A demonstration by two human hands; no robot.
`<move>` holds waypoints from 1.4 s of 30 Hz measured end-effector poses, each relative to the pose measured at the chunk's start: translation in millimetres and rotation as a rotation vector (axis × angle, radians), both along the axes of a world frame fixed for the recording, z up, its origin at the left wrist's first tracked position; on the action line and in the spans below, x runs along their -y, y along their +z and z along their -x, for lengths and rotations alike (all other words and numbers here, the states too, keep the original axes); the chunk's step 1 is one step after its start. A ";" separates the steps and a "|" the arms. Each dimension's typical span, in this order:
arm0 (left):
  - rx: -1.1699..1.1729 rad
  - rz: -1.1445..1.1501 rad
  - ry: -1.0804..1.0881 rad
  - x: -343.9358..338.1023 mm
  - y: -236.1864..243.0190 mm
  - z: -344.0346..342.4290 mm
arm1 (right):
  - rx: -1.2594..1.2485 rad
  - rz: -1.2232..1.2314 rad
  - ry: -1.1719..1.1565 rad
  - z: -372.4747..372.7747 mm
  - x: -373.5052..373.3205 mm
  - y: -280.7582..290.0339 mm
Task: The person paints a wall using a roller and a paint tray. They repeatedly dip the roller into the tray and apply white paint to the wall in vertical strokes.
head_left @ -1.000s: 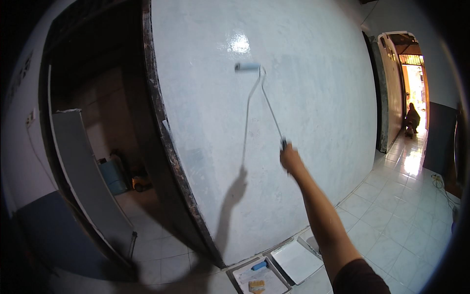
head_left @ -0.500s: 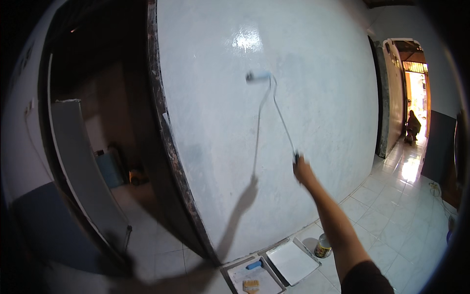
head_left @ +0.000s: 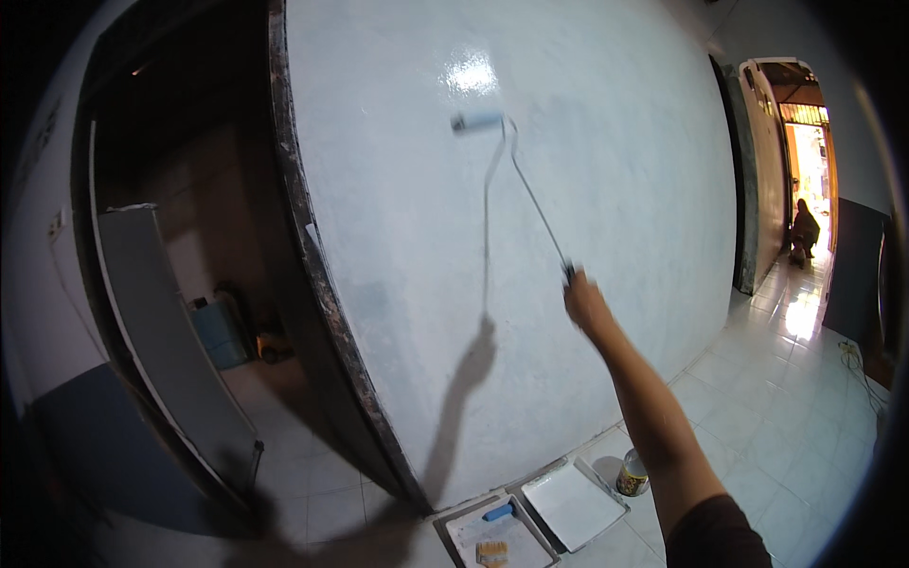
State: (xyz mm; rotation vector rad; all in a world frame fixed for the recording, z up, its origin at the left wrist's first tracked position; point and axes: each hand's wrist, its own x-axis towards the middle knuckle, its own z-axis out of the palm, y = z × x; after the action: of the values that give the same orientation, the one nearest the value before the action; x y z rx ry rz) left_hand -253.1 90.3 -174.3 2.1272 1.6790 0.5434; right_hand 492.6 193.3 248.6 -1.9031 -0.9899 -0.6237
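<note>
My right hand (head_left: 587,301) is closed round the handle of a long-framed paint roller (head_left: 538,204). The pale blue roller sleeve (head_left: 480,122) lies against the white wall (head_left: 587,180), just below a shiny wet-looking patch. My arm reaches up from the lower right, in a dark sleeve. Its shadow and the roller's fall on the wall to the left. On the floor at the wall's foot, a paint tray (head_left: 473,523) holds a blue handle (head_left: 498,512) and a paintbrush with yellowish bristles (head_left: 491,552). Beside it stands a white paint tray (head_left: 573,506). My left hand is out of view.
A can (head_left: 632,473) stands on the tiled floor right of the trays. A dark door frame (head_left: 317,237) borders the wall, opening to a dim room on the left. Far right, a person (head_left: 805,230) crouches near a bright doorway. A cable (head_left: 851,358) lies along the right side.
The roller has moved up and slightly left on the wall, with my right hand rising along with it. The view has shifted a little.
</note>
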 end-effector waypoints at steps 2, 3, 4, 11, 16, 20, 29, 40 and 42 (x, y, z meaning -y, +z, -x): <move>-0.011 -0.003 -0.001 3.9 7.4 -3.8 | -0.121 -0.042 0.084 27.7 -15.4 98.7; -0.012 -0.007 -0.011 2.0 10.2 -8.6 | -0.155 -0.107 0.119 38.4 -20.7 127.6; -0.033 -0.024 0.000 0.3 8.8 -12.2 | -0.196 -0.086 0.119 47.3 -24.4 142.3; -0.044 0.003 0.055 13.9 24.1 -20.6 | -0.149 0.021 0.073 101.4 -30.8 -115.0; -0.026 -0.037 0.043 23.1 37.1 -18.1 | -0.465 0.356 0.038 118.8 64.3 -328.4; -0.026 -0.078 0.122 26.2 26.9 -5.4 | -0.392 0.373 -0.009 106.7 70.9 -315.9; -0.026 -0.171 0.018 13.0 10.1 -9.3 | -0.061 -0.042 0.109 103.6 -37.8 52.6; 0.025 -0.145 0.016 12.7 -0.2 -5.9 | -0.316 0.186 0.151 163.2 -20.9 -236.4; -0.017 -0.242 0.006 15.6 -10.8 -0.5 | -0.418 0.321 0.109 176.7 19.3 -332.6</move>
State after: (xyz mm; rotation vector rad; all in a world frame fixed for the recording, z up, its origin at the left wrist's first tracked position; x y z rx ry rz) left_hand -252.6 74.6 -185.2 2.2988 1.7046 0.7668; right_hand 315.8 174.0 -84.1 -2.1232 -0.9489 0.0078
